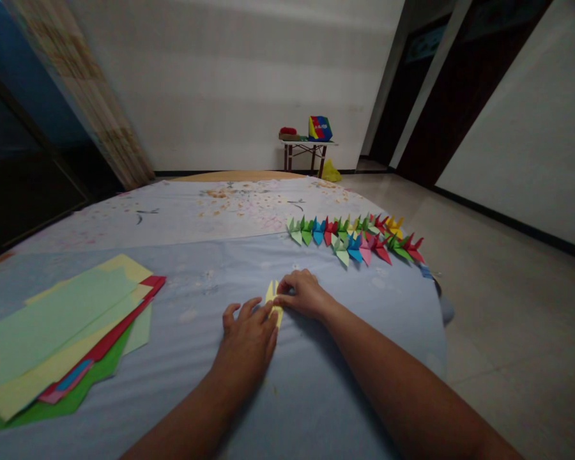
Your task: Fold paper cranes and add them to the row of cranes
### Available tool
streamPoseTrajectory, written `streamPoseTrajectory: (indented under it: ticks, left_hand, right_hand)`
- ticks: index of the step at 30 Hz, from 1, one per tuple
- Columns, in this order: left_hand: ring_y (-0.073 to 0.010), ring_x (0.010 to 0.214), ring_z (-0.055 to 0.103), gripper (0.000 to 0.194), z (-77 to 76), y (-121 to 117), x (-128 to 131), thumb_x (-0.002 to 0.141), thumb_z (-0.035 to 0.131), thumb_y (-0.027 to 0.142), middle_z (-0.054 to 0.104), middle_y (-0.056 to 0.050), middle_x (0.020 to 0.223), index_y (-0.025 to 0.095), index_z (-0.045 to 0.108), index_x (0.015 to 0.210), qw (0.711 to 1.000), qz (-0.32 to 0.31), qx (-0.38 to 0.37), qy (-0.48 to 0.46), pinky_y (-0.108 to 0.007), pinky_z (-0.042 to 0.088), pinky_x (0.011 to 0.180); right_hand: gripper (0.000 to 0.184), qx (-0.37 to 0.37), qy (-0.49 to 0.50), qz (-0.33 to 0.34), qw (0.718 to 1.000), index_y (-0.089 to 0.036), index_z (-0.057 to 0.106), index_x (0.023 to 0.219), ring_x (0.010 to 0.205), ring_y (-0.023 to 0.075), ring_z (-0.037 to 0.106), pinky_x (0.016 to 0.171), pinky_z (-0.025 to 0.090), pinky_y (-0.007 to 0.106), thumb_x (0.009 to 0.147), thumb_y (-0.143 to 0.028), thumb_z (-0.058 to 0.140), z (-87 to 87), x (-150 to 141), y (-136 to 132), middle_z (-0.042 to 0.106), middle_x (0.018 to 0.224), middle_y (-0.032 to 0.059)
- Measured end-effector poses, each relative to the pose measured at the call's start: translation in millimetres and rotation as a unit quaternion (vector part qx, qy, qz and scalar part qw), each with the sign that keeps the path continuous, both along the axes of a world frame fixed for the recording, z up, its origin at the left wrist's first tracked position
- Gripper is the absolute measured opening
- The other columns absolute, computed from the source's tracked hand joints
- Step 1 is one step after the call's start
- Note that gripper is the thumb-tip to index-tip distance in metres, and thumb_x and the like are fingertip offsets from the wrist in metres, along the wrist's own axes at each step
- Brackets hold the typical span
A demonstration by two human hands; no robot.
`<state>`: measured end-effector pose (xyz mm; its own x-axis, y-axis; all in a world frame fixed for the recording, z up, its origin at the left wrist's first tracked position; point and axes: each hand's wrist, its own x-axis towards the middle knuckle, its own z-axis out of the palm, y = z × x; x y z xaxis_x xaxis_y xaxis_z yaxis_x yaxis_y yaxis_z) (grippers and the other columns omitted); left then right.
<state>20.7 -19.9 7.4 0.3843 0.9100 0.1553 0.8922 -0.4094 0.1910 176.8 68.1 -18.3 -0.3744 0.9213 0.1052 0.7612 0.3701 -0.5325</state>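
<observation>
A small folded piece of pale yellow paper lies on the blue cloth, with two narrow points toward the far side. My left hand rests on its left edge, fingers bent and spread, the index fingertip pressing on the paper. From the right, my right hand pinches the paper between thumb and curled fingers. Part of the paper is hidden under the fingertips. Beyond my right hand stand rows of folded paper cranes in green, blue, red, pink and yellow.
A stack of coloured paper sheets lies at the left. The blue cloth covers the near table, a flowered cloth the far part. A small table with a colourful box stands by the wall. Floor lies past the right edge.
</observation>
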Motion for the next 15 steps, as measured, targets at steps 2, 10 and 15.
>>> streamPoseTrajectory:
  ticks: [2,10,15]
  left_hand:
    - [-0.0303,0.118,0.042,0.026,-0.8,-0.2,-2.4,0.082,0.047,0.019,0.061,-0.002,0.118,0.027,0.063,0.102,1.000,0.000,-0.004,0.001,-0.053,0.018,0.095]
    - [-0.0325,0.118,0.040,0.033,-5.2,1.0,-8.6,0.081,0.047,0.022,0.060,-0.005,0.120,0.026,0.057,0.112,1.000,0.003,-0.012,-0.025,-0.056,0.017,0.094]
    - [-0.0307,0.118,0.041,0.034,-9.5,1.7,-9.3,0.080,0.049,0.024,0.063,-0.006,0.113,0.023,0.055,0.113,0.999,0.009,-0.001,-0.041,-0.054,0.016,0.095]
  right_hand:
    - [0.024,0.000,-0.007,-0.004,1.000,-0.024,0.066,0.082,0.086,0.0195,0.048,0.074,0.030,0.030,0.069,-0.044,0.066,1.7,0.5,-0.7,0.062,0.085,0.0023]
    - [0.021,-0.023,-0.011,-0.028,0.999,-0.027,0.066,0.082,0.089,0.0206,0.047,0.075,0.029,0.032,0.071,-0.044,0.063,2.0,-0.7,-1.4,0.061,0.087,0.0019]
    - [0.022,0.002,-0.023,-0.020,1.000,-0.024,0.065,0.084,0.090,0.0204,0.046,0.076,0.028,0.032,0.071,-0.041,0.065,-0.7,-0.8,-2.9,0.060,0.089,0.0030]
